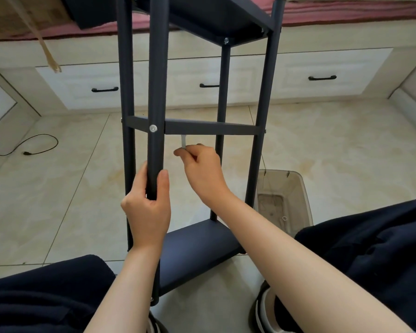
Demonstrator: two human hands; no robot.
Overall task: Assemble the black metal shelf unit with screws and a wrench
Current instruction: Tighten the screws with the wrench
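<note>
Beige floor tiles carry the black shelf unit [195, 246], upright between the knees. Left hand [148, 207] grips its front post [157, 92]; right hand [202, 169] pinches the wrench [183, 141] under the crossbar [211, 127]. Best steady the post, turning in short strokes.

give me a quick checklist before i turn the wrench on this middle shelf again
1. Left hand grips the front post: ok.
2. Right hand pinches the wrench: ok.
3. Wrench seated on a screw under the middle shelf: cannot tell, its tip is hidden behind the shelf edge.
4. Front screw in place on the post: ok; tightness cannot tell.
5. Clear bin beside the shelf unit, clear of the right hand: ok.
</note>
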